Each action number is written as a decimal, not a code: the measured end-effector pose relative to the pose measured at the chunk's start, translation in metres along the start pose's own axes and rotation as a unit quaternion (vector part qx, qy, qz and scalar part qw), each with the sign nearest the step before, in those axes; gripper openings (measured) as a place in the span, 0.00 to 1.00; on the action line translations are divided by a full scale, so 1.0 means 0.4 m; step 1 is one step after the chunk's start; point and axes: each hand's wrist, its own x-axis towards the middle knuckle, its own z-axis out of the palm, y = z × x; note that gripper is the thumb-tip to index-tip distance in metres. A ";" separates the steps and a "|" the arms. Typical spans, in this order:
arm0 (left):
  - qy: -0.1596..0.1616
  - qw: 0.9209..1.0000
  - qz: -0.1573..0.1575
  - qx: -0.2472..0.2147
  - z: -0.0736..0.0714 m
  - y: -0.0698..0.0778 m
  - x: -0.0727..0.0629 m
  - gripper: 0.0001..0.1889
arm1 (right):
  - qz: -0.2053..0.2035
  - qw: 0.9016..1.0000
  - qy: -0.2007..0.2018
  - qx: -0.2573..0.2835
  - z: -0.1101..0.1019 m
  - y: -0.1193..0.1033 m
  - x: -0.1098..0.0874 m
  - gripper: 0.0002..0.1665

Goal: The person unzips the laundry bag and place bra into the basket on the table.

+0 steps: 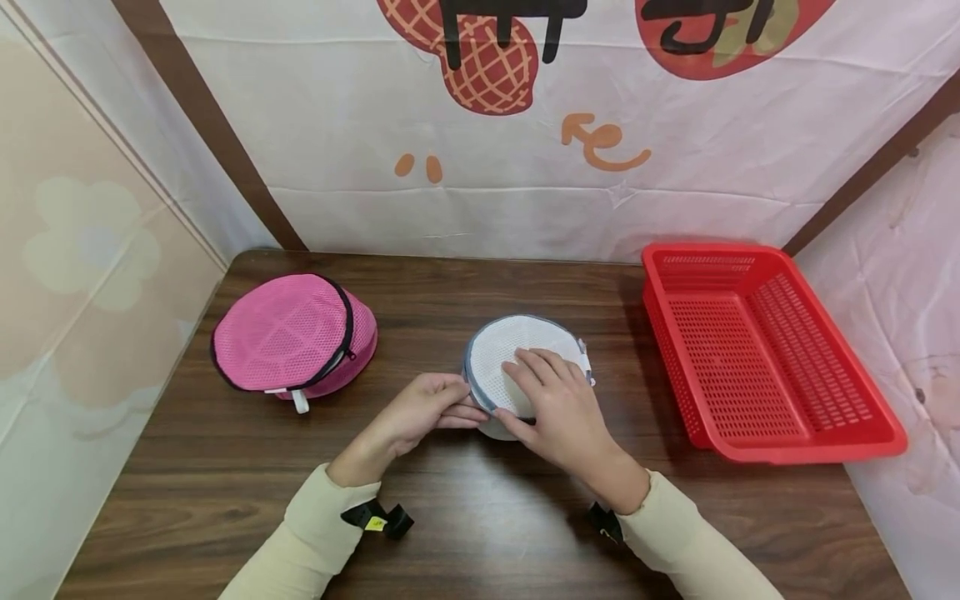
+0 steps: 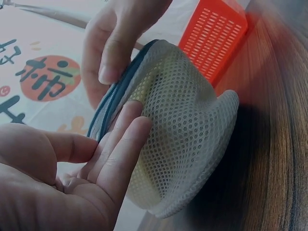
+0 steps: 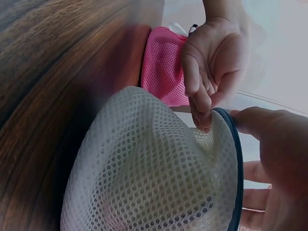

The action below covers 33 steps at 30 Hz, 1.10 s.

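Left hand [image 1: 431, 412] pinches the near-left rim of a white mesh bag [image 1: 497, 346] between thumb and fingers, while the right hand [image 1: 558, 404] lies over the bag's round top, its fingers relaxed and slightly apart, thumb at the near edge. Behind everything hangs a printed cloth [image 1: 337, 108], and before it stretches a dark wood-grain table [image 1: 225, 492]. On the table's right side stands a red basket [image 1: 738, 367] with slotted walls and base. Toward the back left sits a pink mesh bag [image 1: 285, 333], its top edged in black. Smaller than that, the white mesh bag rests mid-table between the two, touching neither; a blue-grey zipper [image 2: 113, 98] circles its top. Smallest is a white tag [image 1: 300, 402] hanging from the pink mesh bag's near side.
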 end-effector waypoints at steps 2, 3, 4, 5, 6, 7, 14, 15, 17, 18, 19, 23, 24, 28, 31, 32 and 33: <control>-0.001 1.000 0.001 0.003 0.003 0.003 0.001 0.19 | 0.006 1.000 -0.005 -0.005 0.002 0.000 -0.001 0.34; 0.000 1.000 0.001 0.003 0.005 0.005 0.001 0.18 | 0.007 1.000 -0.006 -0.007 0.002 0.000 -0.002 0.35; 0.001 1.000 0.001 0.004 0.005 0.005 0.001 0.17 | 0.009 1.000 -0.008 -0.009 0.003 0.000 -0.003 0.35; 0.002 1.000 0.001 0.004 0.006 0.005 0.001 0.17 | 0.010 1.000 -0.011 -0.010 0.002 0.000 -0.003 0.36; 0.002 1.000 0.000 0.004 0.006 0.005 0.001 0.16 | 0.011 1.000 -0.013 -0.013 0.002 -0.001 -0.004 0.36; 0.002 1.000 0.000 0.003 0.007 0.005 0.002 0.15 | 0.013 1.000 -0.015 -0.014 0.002 -0.001 -0.005 0.37; -0.004 1.000 -0.003 0.001 0.010 0.002 0.004 0.15 | 0.014 0.999 -0.026 -0.016 0.004 -0.001 -0.010 0.35; -0.006 1.000 -0.001 0.003 0.010 0.001 0.004 0.15 | 0.012 1.000 -0.024 -0.014 0.004 -0.001 -0.011 0.34; -0.005 1.000 -0.002 0.003 0.011 0.000 0.004 0.16 | 0.004 1.000 -0.014 -0.012 0.004 0.000 -0.014 0.29; -0.005 1.000 -0.003 0.002 0.012 0.000 0.004 0.16 | -0.001 1.000 -0.007 -0.010 0.005 0.001 -0.015 0.27; -0.006 1.000 -0.003 0.001 0.012 0.000 0.004 0.16 | -0.007 1.000 0.000 -0.009 0.005 0.001 -0.015 0.24; -0.009 1.000 -0.004 -0.001 0.010 -0.001 0.004 0.17 | -0.033 0.999 0.029 -0.005 0.008 0.000 -0.014 0.12; -0.010 1.000 -0.004 -0.001 0.010 -0.001 0.004 0.17 | -0.038 0.999 0.034 -0.003 0.008 0.000 -0.014 0.10; -0.010 1.000 -0.004 -0.003 0.009 -0.002 0.003 0.17 | -0.052 0.998 0.044 -0.003 0.010 -0.004 -0.010 0.07; -0.012 1.000 -0.003 -0.005 0.008 -0.003 0.002 0.17 | -0.056 0.997 0.050 -0.004 0.011 -0.006 -0.007 0.07; -0.013 1.000 -0.002 -0.006 0.007 -0.003 0.001 0.17 | -0.057 0.997 0.053 -0.004 0.011 -0.007 -0.007 0.06; -0.014 1.000 0.000 -0.006 0.007 -0.004 0.001 0.17 | -0.058 0.997 0.057 -0.003 0.012 -0.008 -0.006 0.07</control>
